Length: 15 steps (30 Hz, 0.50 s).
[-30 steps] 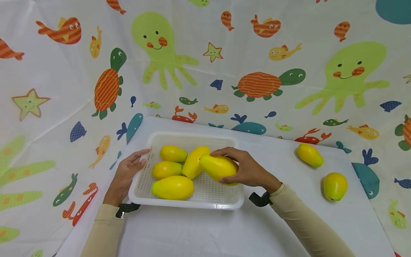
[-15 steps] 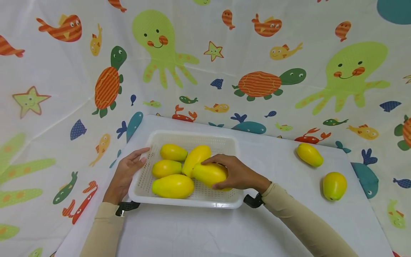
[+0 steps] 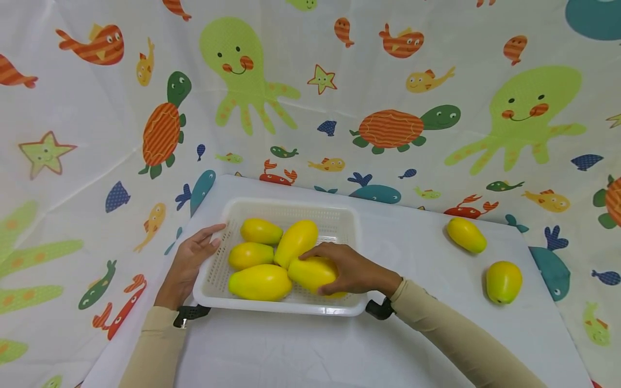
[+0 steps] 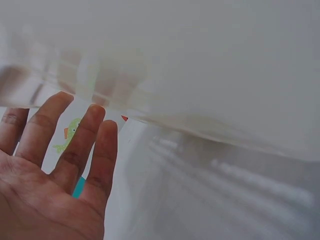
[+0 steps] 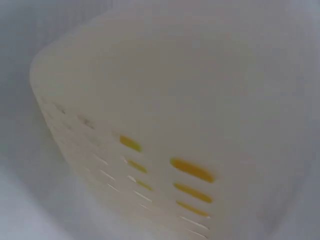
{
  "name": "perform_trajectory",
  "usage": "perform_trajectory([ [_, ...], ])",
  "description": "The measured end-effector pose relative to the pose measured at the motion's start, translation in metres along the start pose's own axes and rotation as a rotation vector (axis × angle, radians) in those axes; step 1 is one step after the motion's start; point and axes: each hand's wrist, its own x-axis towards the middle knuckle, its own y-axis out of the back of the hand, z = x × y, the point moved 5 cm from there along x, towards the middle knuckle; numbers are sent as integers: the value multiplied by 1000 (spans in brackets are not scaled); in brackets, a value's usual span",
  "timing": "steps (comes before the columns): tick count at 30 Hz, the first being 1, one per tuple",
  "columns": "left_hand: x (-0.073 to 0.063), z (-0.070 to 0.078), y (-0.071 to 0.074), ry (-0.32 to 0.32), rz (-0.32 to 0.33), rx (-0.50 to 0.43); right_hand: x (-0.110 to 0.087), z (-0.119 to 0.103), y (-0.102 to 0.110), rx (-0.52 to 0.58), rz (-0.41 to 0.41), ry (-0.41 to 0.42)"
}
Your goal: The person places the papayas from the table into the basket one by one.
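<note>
A white perforated plastic basket [image 3: 286,308] sits on the table with several yellow papayas inside. My right hand [image 3: 350,269] grips one papaya [image 3: 312,274], thumb on the near side and fingers over the top, low in the basket's right half. Directly beside it lie a leaning papaya [image 3: 297,242] and a large front papaya [image 3: 262,282]. My left hand [image 3: 190,261] is at the basket's left side, fingers extended along the rim. The left wrist view shows that hand's spread fingers [image 4: 82,140] at the basket wall. In the right wrist view the slotted basket wall [image 5: 150,90] hides the right hand.
Two more papayas, one farther back [image 3: 466,235] and one nearer [image 3: 504,282], lie on the white-covered table [image 3: 412,237] to the right. A curtain [image 3: 310,108] printed with sea animals hangs behind and to the left.
My right hand has moved left and lowered the papaya into the basket, beside the front and leaning ones. The left hand has stayed at the basket's left side.
</note>
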Motion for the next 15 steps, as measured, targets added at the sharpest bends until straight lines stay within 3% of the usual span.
perform_trajectory([
  [15, 0, 0, -2, 5, 2, -1, 3, 3, -7, -98, -17, -35],
])
